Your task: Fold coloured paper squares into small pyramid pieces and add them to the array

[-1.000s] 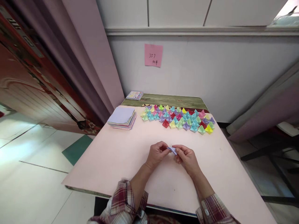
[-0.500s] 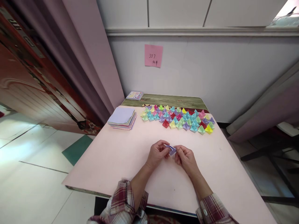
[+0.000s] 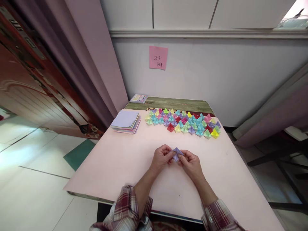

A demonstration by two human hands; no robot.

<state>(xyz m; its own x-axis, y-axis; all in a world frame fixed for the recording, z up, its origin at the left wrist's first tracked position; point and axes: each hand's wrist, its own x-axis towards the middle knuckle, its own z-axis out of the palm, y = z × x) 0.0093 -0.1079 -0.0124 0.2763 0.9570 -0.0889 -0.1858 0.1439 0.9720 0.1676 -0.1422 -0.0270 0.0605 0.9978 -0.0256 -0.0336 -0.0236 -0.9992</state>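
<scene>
Between my two hands is a small folded piece of lilac origami paper (image 3: 177, 150), held just above the table and showing a diamond-like face with a point upward. My left hand (image 3: 161, 158) pinches its left side between thumb and fingers. On the right side, my right hand (image 3: 192, 163) grips it the same way, thumb on the near face. The fingers behind the paper are partly hidden. Beyond my hands, rows of small folded paper pieces (image 3: 184, 129) in many colours cover the far part of the table.
At the table's left stands a stack of square coloured paper (image 3: 125, 119). A printed pack (image 3: 139, 98) lies at the far left corner. The pale pink tabletop (image 3: 115, 170) meets a wall with a pink note (image 3: 158, 57). A green sheet (image 3: 79, 154) lies on the floor.
The lilac paper has turned from a narrow, edge-on view with layered edges to a flatter diamond face toward me. Both thumbs have shifted onto its front. The other things have stayed put.
</scene>
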